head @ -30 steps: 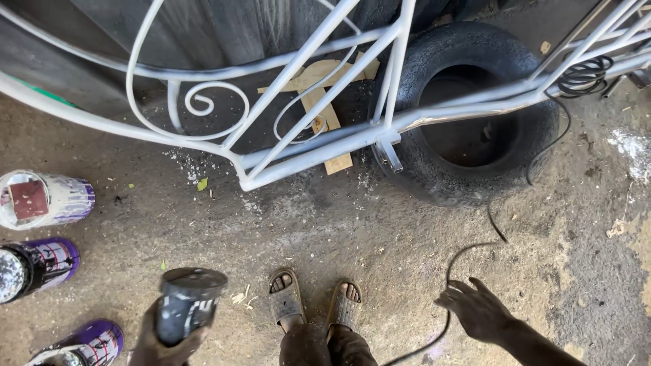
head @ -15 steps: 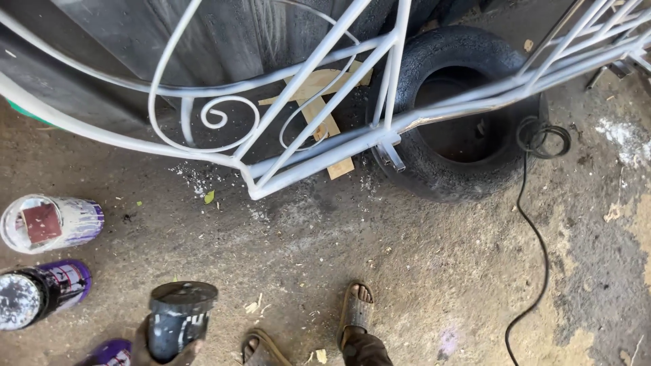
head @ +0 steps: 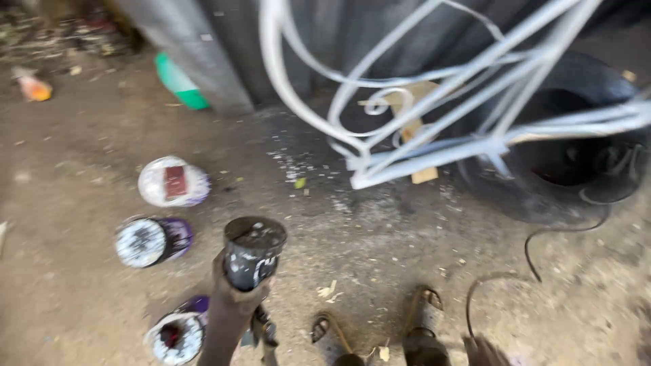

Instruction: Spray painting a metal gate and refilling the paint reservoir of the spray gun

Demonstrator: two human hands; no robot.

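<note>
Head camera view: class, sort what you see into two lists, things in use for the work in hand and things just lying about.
In use:
left hand
power tool
white metal frame
tyre under the frame

Lying about:
three paint tins
green container
black cable

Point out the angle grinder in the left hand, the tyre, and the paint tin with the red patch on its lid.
Angle grinder (head: 252, 252), head view, on its dark round head.
Left hand (head: 234, 298), head view, wrapped around the grinder's body.
Tyre (head: 515, 196), head view, on its near sidewall.
Paint tin (head: 173, 181), head view, on its lid.
</note>
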